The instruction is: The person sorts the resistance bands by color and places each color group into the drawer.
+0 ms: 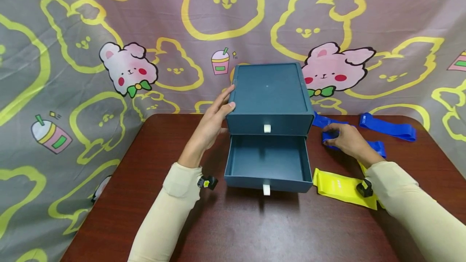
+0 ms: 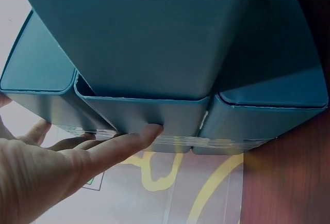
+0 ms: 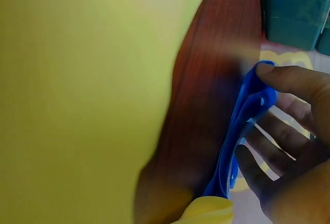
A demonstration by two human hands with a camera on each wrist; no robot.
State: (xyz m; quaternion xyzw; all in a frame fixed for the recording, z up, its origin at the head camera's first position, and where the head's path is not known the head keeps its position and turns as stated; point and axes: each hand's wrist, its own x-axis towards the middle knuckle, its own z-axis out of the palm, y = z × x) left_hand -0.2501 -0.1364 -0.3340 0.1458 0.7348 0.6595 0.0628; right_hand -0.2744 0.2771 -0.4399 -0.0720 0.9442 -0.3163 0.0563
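Touching left side of 2-drawer cabinet w/ L hand, fingers extended | pinching blue band w/ R hand, far of yellow band

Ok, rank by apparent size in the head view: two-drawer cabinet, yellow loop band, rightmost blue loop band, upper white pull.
Two-drawer cabinet
Yellow loop band, partly covered
Rightmost blue loop band
Upper white pull

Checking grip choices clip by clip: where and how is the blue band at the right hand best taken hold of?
The blue band is probably best pinched across its layers at the looped end nearest the drawer unit, coming from above and the right. It is thin and folded over itself, so a pinch should gather the layers; the right hand is at that end.
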